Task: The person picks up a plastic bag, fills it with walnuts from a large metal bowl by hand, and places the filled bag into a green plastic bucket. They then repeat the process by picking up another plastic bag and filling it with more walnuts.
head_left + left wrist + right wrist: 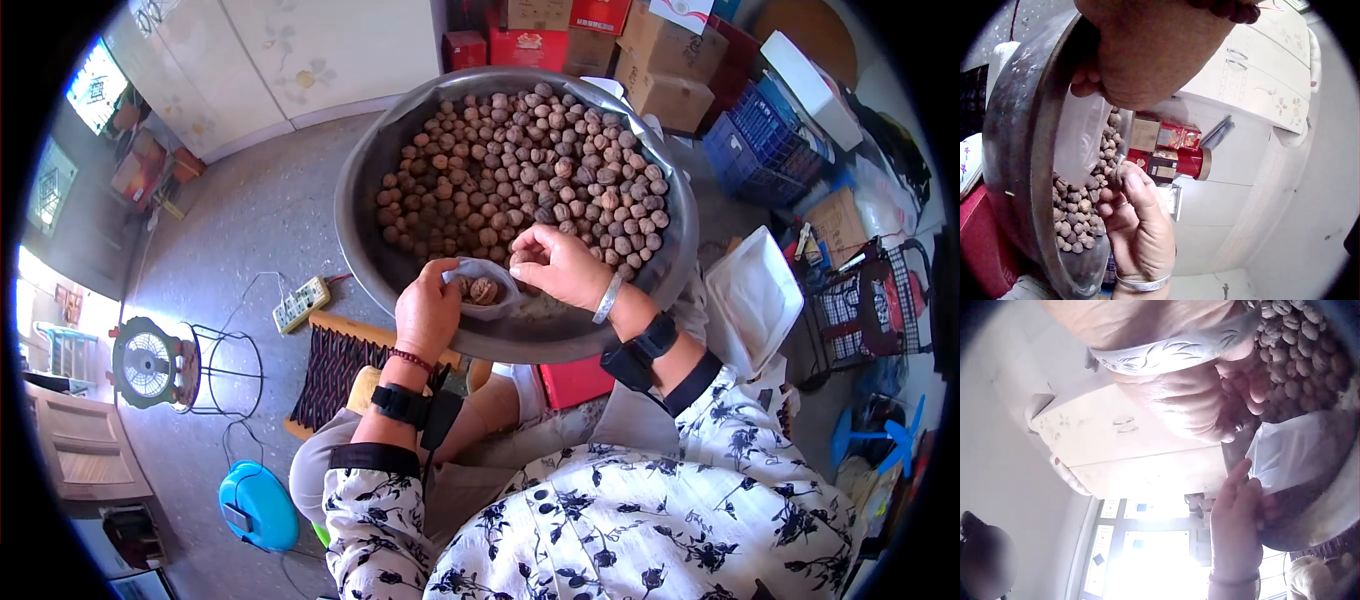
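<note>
My left hand (428, 308) grips the rim of a clear plastic bag (1075, 140), which hangs over the near side of a large metal basin (354, 215). Some walnuts (484, 291) show inside the bag's mouth. Just right of the bag, my right hand (578, 272) pinches a single walnut (1120, 177) between thumb and fingers. Behind both hands lies a broad heap of walnuts (520, 160) that fills much of the basin. The left hand covers part of the bag's edge in the left wrist view.
To the right of the basin sits a white tub (755, 300), with a blue crate (765, 145) farther back. Stacked cardboard boxes (670, 75) stand behind. On the left floor are a power strip (301, 305), a small fan (150, 362) and a blue stool (258, 505).
</note>
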A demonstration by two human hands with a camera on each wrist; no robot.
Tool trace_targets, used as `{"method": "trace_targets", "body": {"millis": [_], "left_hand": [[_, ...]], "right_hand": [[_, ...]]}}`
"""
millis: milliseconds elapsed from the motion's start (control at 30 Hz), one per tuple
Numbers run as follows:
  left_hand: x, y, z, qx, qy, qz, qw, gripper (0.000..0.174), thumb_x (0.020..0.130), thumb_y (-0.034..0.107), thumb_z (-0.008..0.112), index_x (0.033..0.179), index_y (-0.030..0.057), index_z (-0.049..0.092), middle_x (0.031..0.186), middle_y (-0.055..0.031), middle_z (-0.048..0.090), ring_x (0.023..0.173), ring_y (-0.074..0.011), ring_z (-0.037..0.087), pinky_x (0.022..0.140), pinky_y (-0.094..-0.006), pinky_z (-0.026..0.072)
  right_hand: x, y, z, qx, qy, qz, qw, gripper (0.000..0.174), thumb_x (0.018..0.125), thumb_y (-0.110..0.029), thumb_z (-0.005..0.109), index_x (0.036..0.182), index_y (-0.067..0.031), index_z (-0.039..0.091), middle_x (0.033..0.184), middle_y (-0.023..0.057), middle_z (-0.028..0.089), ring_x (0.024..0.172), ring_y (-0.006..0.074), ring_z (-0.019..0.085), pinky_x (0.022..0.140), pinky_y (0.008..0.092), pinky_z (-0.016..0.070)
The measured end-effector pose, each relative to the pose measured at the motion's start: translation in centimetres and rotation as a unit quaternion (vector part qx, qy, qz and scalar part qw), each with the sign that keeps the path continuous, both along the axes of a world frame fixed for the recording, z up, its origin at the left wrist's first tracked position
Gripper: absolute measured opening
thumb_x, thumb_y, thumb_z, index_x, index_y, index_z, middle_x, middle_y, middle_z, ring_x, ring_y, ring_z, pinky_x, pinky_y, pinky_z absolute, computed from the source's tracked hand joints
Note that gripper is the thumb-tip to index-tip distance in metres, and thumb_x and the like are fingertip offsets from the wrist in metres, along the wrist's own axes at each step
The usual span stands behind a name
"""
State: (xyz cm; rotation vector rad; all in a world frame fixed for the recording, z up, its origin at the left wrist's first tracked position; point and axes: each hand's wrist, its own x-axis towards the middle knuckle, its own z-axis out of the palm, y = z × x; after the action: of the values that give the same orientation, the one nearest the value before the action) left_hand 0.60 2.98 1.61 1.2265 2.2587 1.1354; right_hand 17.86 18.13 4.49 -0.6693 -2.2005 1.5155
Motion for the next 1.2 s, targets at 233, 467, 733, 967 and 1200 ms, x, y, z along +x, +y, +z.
{"method": "trace_targets", "body": {"millis": [233,467,733,967,1200], "left_hand": [[0.0,0.1,-0.1,0.016,-0.017,0.004,1.0,0.026,0.087,0.014,0.06,0.112,0.0104,0.065,0.077,-0.0173,0.067,0.076,-0.0352,0.066,0.069,-0.0424,0.052],[-0.3,0.2,-0.4,0.018,-0.017,0.006,1.0,0.027,0.086,0.013,0.06,0.112,0.0098,0.065,0.075,-0.0168,0.066,0.074,-0.0345,0.066,0.067,-0.0417,0.0518],[-0.1,0.1,0.3,0.018,0.022,0.007,1.0,0.029,0.086,0.014,0.058,0.114,0.0112,0.064,0.083,-0.0208,0.068,0.081,-0.0388,0.067,0.072,-0.0461,0.053],[-0.8,-1.3,0.5,0.164,0.059,-0.011,0.985,0.063,0.074,0.025,0.079,0.13,0.0087,0.054,0.123,-0.0231,0.056,0.116,-0.0365,0.054,0.095,-0.0418,0.0468],[0.7,-3.1,4.8,0.19,0.234,-0.067,0.951,0.053,0.062,0.032,0.082,0.109,0.0124,0.068,0.125,-0.0113,0.056,0.121,-0.0345,0.048,0.101,-0.0487,0.0392]], "right_hand": [[-1.1,-1.1,0.3,0.025,0.03,-0.016,0.999,0.023,0.087,-0.019,0.073,0.096,-0.0002,0.063,0.081,0.0053,0.069,0.074,0.0117,0.065,0.07,0.0289,0.0528],[-1.9,-2.2,1.6,0.163,-0.033,-0.019,0.986,0.045,0.083,-0.034,0.076,0.108,-0.0001,0.06,0.103,0.0159,0.067,0.097,0.029,0.066,0.084,0.0382,0.0521],[-1.6,-3.0,-2.1,0.312,-0.172,-0.002,0.934,0.017,0.082,-0.02,0.066,0.088,-0.0045,0.061,0.092,0.0165,0.063,0.09,0.039,0.062,0.075,0.0477,0.0504],[-2.4,-1.4,-1.5,0.428,0.021,0.016,0.903,0.007,0.085,-0.003,0.061,0.09,0.0002,0.062,0.089,0.0169,0.063,0.087,0.0356,0.061,0.077,0.0403,0.0484],[-1.3,-5.8,6.4,0.415,0.089,0.104,0.9,0.006,0.089,0.006,0.055,0.093,0.001,0.057,0.09,0.0113,0.055,0.085,0.0232,0.056,0.081,0.0311,0.046]]}}
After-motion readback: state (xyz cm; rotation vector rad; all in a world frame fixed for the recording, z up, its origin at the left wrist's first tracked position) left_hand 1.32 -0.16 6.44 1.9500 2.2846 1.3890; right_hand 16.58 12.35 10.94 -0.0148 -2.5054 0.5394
